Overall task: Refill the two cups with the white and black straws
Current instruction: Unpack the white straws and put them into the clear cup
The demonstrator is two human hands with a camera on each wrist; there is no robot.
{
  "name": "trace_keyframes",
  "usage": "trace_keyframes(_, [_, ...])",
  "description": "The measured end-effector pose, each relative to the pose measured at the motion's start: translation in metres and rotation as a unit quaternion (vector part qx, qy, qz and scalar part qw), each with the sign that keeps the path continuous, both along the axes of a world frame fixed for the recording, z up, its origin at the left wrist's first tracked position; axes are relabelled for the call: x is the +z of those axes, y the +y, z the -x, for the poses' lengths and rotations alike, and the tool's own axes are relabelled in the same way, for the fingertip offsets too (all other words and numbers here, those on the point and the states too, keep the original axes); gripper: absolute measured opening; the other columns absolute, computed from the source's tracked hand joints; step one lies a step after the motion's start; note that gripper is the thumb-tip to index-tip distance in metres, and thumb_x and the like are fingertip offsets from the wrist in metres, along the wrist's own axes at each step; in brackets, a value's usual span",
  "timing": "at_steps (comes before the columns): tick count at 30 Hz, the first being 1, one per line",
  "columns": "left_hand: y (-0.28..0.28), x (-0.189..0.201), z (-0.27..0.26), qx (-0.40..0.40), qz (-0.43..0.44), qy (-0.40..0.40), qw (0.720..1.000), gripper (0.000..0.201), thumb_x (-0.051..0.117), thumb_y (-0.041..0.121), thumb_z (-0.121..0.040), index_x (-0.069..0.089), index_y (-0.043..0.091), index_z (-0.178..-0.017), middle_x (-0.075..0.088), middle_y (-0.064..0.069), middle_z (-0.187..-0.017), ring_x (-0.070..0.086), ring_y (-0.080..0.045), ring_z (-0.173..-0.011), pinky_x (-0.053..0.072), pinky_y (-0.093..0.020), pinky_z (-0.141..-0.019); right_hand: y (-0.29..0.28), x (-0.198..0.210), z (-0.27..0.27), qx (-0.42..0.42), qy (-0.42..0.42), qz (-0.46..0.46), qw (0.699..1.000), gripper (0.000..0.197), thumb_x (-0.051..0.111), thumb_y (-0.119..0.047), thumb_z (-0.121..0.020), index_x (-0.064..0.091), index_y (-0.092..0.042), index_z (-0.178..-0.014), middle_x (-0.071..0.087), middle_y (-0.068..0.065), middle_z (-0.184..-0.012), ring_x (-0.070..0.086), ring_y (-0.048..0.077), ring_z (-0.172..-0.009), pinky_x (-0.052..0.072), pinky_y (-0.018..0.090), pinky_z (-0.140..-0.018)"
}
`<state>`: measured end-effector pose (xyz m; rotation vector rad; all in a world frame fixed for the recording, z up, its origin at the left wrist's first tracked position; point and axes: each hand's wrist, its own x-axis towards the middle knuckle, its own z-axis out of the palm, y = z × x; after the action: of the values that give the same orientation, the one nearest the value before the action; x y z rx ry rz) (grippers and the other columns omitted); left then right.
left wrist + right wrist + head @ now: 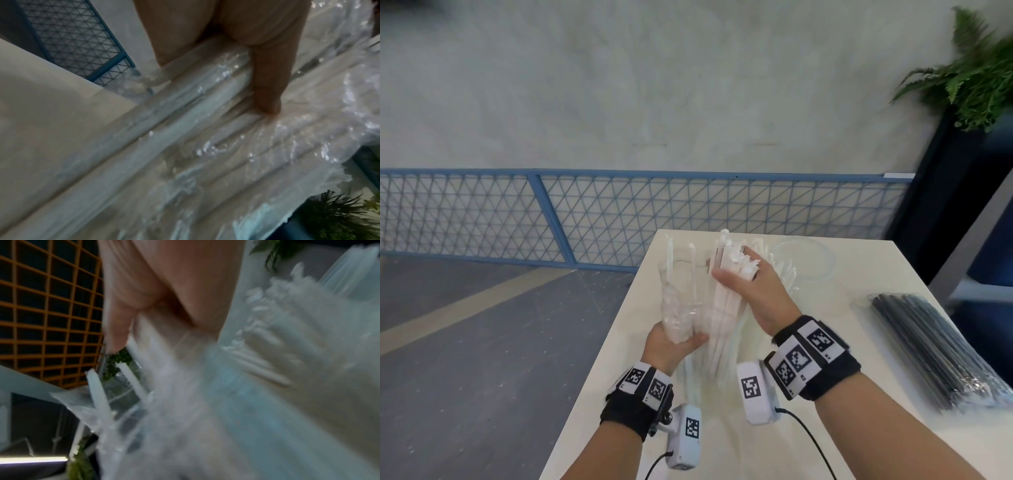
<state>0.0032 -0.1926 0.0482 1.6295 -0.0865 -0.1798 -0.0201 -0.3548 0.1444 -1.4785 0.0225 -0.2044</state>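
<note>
Feeding white straws (726,274) into the clear cup (679,301): right hand (753,291), grip wrapped around the bundle; left hand (671,346) clutching the cup's base. Only a few inside. Second cup (804,253) far right looks empty, black straws (928,346) still bagged on the desk (859,428). No readable labels.

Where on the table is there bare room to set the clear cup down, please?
Bare table lies between the right hand's forearm and the black straws' packet, and along the left edge beside the left hand. The far middle is crowded by the white straws and the empty cup.
</note>
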Motion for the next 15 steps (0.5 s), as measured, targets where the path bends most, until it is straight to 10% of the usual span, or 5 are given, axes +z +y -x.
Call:
trace_keyframes(2, [0.0,0.0,0.002,-0.013,-0.006,-0.006,1.0,0.022,0.078,0.001,-0.068,0.065,0.016,-0.077,0.069,0.001,-0.076,0.066,-0.008,-0.074,0.052,-0.014,-0.067,-0.003,-0.012,0.004,0.03,0.045,0.057,0.997,0.083,0.087,-0.043,-0.053,0.055,-0.014,-0.123,0.066,0.001,-0.118,0.06,0.017,-0.113,0.048,0.038,-0.098])
trace_keyframes(7, [-0.006,0.0,0.006,-0.022,0.002,-0.007,1.0,0.025,0.077,0.001,-0.069,0.065,0.016,-0.086,0.069,-0.003,-0.085,0.066,-0.013,-0.081,0.053,-0.012,-0.068,0.001,-0.021,0.017,0.039,0.056,0.073,0.995,0.031,0.077,-0.012,-0.073,0.057,-0.031,-0.087,0.062,-0.02,-0.088,0.06,-0.013,-0.08,0.047,0.002,-0.071])
trace_keyframes(11, [-0.005,0.001,0.003,0.001,0.011,-0.002,1.0,0.044,0.085,0.005,-0.058,0.064,0.004,-0.097,0.07,-0.01,-0.091,0.066,-0.022,-0.088,0.055,-0.027,-0.079,0.003,-0.013,0.008,-0.041,0.027,0.028,0.998,0.045,0.081,-0.036,-0.064,0.068,-0.012,-0.1,0.073,0.004,-0.097,0.068,0.02,-0.097,0.053,0.042,-0.092])
trace_keyframes(15, [-0.003,0.0,0.002,-0.004,-0.028,0.016,0.999,0.045,0.088,0.013,-0.056,0.066,0.004,-0.095,0.07,-0.016,-0.095,0.067,-0.028,-0.093,0.053,-0.039,-0.088,-0.005,0.011,0.002,-0.082,-0.01,-0.046,0.996,0.023,0.075,-0.019,-0.074,0.068,-0.005,-0.091,0.072,0.01,-0.085,0.069,0.024,-0.085,0.054,0.045,-0.088])
